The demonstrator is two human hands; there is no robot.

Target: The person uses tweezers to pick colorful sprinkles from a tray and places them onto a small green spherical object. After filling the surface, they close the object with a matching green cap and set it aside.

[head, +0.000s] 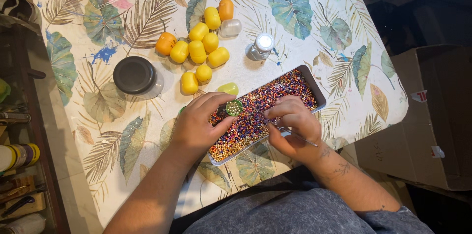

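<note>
A person's left hand (199,125) pinches a small green cap (234,108) filled with beads, fingers curled around it, over a grey rectangular tray (318,92) heaped with tiny multicoloured beads (255,116). Just beside it, the right hand (291,125) is loosely closed on a thin metal tool (300,138), fingertips down among the beads. Beyond the left hand, yellow and orange plastic capsules (199,42) cluster on the table (123,131), which wears a paint-spattered, leaf-print cloth. A dark round lid (134,74) sits further out from the left hand; a small white-capped bottle (260,47) stands beyond the tray. Cardboard boxes (423,116) lie in the shadows past the right hand, and a cluttered shelf (24,165) flanks the left.
</note>
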